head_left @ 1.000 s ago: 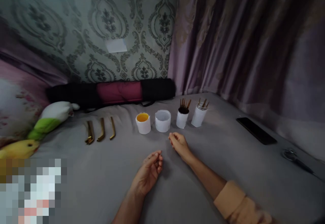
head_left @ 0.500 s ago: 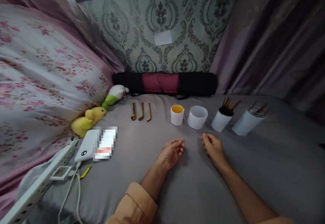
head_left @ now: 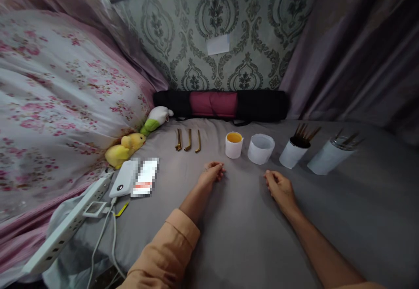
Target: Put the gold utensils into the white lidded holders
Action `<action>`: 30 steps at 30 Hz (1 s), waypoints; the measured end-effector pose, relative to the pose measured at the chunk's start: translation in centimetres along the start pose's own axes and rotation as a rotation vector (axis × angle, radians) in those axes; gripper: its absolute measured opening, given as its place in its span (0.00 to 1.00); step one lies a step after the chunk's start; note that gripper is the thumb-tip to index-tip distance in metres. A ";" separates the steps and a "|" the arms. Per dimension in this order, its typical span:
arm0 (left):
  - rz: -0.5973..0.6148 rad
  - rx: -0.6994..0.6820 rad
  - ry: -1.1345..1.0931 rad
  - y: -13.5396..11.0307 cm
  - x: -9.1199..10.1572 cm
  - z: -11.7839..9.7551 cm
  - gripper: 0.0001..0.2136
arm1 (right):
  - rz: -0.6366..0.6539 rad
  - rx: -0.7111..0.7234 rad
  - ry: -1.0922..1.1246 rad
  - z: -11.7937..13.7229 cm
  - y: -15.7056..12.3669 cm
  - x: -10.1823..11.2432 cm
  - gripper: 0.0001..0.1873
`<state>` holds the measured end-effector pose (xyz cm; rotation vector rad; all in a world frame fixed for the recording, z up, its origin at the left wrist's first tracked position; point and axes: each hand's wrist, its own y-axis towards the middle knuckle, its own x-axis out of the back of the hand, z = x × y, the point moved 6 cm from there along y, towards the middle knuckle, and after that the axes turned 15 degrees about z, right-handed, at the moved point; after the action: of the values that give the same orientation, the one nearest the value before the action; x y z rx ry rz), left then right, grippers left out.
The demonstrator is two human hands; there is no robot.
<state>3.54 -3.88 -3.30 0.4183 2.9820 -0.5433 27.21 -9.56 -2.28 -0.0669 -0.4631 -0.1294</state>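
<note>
My left hand (head_left: 212, 173) hovers over the grey sheet, its fingers curled together and nothing visible in them. It is nearest to a white cup with an orange-yellow inside (head_left: 233, 148), without touching it. Beyond it to the left lie gold, bent-ended rods in three groups: a left bundle (head_left: 178, 140), a middle bundle (head_left: 188, 140) and a single rod (head_left: 198, 141). My right hand (head_left: 280, 189) is closed, thumb against the curled fingers, with nothing showing in it. In front of it stands a wider white cup (head_left: 261, 150).
Farther right, a white can (head_left: 292, 154) and a taller jar (head_left: 329, 157) hold brown sticks and lean in view. At left are a power strip (head_left: 70, 228), a white power bank (head_left: 123, 180), a blurred packet (head_left: 144, 179) and plush toys (head_left: 122, 153). Behind lies a black-and-maroon roll (head_left: 214, 104).
My left hand has moved forward and left, toward the gold rods, and turned back-up. The right hand keeps its pose. The whole view has shifted slightly.
</note>
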 end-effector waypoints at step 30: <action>-0.467 -0.054 0.963 2.4 9.6 -6.5 0.11 | 0.014 0.018 -0.061 0.1 0.1 -0.1 0.22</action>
<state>-5.21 3.01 0.70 -0.0850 4.0550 -0.3355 27.13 -9.45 -2.24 -0.0563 -0.5247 -0.1092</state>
